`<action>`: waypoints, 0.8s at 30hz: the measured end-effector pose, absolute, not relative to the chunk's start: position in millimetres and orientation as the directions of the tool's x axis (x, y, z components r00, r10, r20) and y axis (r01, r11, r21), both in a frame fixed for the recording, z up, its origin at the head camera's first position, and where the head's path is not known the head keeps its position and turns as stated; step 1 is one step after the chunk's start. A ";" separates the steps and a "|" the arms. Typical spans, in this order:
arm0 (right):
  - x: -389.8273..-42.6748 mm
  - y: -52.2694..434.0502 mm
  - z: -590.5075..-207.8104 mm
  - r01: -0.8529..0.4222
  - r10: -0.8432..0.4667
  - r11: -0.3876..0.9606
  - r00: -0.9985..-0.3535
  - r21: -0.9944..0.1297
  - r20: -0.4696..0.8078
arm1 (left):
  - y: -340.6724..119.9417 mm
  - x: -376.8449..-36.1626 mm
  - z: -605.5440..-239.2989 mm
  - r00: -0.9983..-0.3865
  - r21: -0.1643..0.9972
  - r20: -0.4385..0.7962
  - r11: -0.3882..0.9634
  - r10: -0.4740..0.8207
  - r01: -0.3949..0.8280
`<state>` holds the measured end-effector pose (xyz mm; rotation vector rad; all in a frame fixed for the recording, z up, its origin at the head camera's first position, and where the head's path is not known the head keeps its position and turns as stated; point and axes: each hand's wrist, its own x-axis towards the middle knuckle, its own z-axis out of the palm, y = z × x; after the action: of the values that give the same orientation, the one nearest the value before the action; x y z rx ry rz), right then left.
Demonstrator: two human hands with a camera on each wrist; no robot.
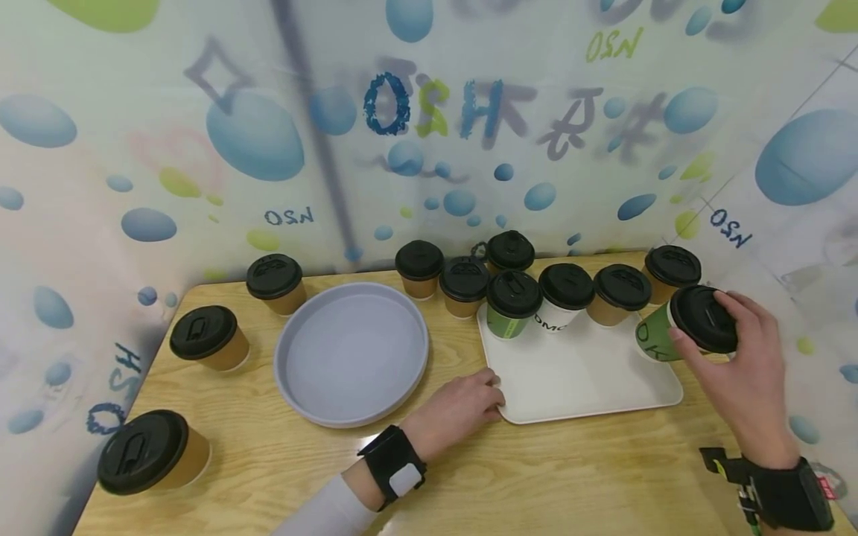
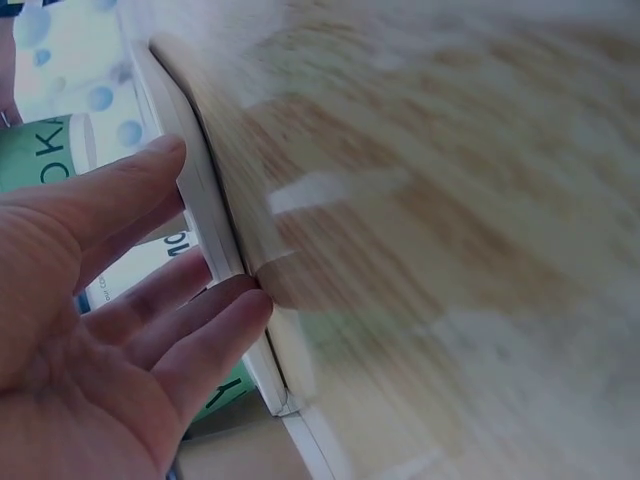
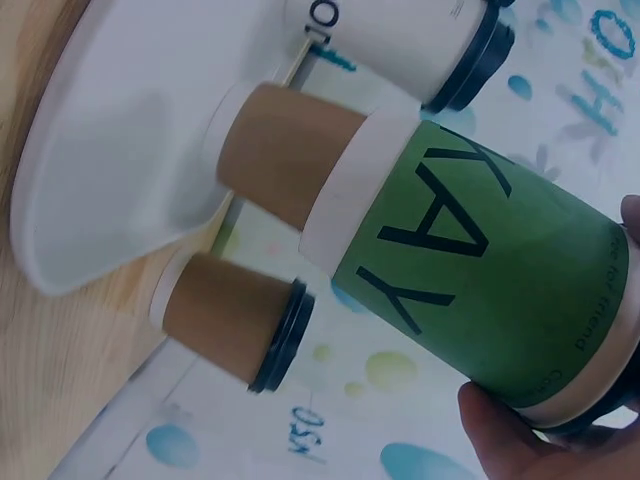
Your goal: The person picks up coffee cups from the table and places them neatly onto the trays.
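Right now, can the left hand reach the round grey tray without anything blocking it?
Probably yes. The left hand rests open at the white tray's near-left corner, and the round grey tray lies just beside it on bare table, with no cup between them.

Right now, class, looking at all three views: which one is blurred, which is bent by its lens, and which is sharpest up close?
Left wrist view: the wooden table is smeared with blur, though the left hand at the white tray edge stays fairly sharp. Head view: wide-angle lens bows the backdrop; lighting is even. Right wrist view: the green paper cup is crisp, the backdrop soft.
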<state>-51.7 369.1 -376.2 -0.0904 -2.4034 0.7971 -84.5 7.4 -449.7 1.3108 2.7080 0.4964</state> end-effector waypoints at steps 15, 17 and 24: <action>-54.0 340.6 -380.3 -0.255 0.098 0.810 -0.829 -0.529 0.550 | -0.5 -82.9 -447.7 -0.613 0.310 0.013 0.579 0.790 0.754; -54.5 335.8 -381.4 -0.277 0.079 0.800 -0.830 -0.531 0.552 | -1.7 -82.5 -448.3 -0.611 0.305 0.015 0.578 0.792 0.757; -57.4 318.3 -387.5 -0.343 -0.003 0.774 -0.843 -0.533 0.538 | -7.1 -79.7 -449.1 -0.610 0.275 0.037 0.579 0.792 0.768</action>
<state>-57.4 318.3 -387.5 0.2581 -2.4448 0.8723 -79.7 -7.1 -449.1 1.3423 2.7106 0.4060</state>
